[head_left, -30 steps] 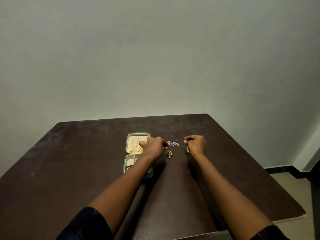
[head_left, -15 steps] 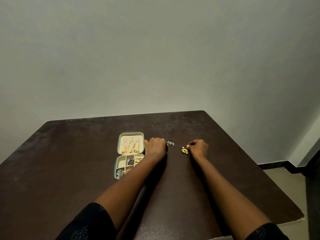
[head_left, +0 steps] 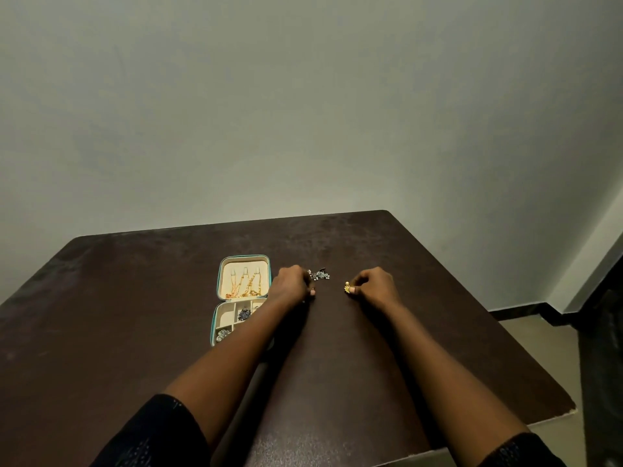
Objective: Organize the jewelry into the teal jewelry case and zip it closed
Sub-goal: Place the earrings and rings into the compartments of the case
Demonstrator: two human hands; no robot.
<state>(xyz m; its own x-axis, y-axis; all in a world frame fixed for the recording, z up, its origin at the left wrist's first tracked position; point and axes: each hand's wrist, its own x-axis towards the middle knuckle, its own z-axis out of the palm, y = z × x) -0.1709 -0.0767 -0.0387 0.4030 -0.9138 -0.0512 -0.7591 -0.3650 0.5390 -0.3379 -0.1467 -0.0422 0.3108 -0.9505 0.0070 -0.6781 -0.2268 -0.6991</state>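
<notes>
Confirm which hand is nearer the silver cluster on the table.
Left. The left hand sits against the left edge of the silver cluster; grip unclear. The right hand is apart to its right, pinching a gold piece.

dark brown table (head_left: 337, 365), plain grey wall (head_left: 303, 112), beige floor (head_left: 526, 326), blk skirting (head_left: 519, 313)

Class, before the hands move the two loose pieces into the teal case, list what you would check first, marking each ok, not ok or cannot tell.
1. teal case open, lid laid flat: ok.
2. right hand pinches the gold piece: ok.
3. left hand has hold of the silver piece: cannot tell; its fingertips meet it.
4. Free compartment showing in the tray: ok.
5. Tray's right side in view: not ok; the left forearm covers it.
</notes>
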